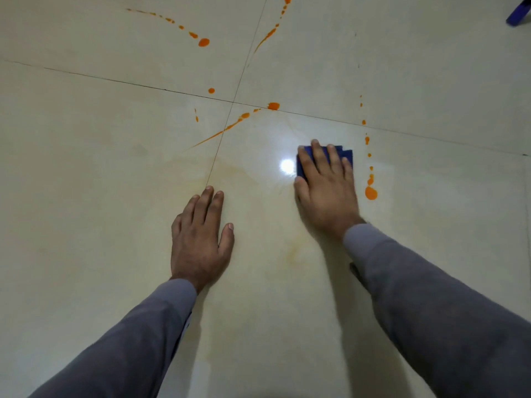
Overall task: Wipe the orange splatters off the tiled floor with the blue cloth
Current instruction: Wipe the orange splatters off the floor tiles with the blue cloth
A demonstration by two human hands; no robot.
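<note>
Most of the blue cloth (327, 152) lies hidden under the right hand (326, 185); only its far edge and 1 left strip show, so its full shape and fold cannot be told. Whatever floor lies beneath that cloth, and beneath the left hand (198, 239), is covered. Both grey sleeves (431, 305) run out of the bottom edge. An orange trail (283, 10) is cut by the top edge. At the top right corner a blue object (518, 12) is cropped and blurred, and cannot be identified. A white glare (286, 166) washes out the tile there.
</note>
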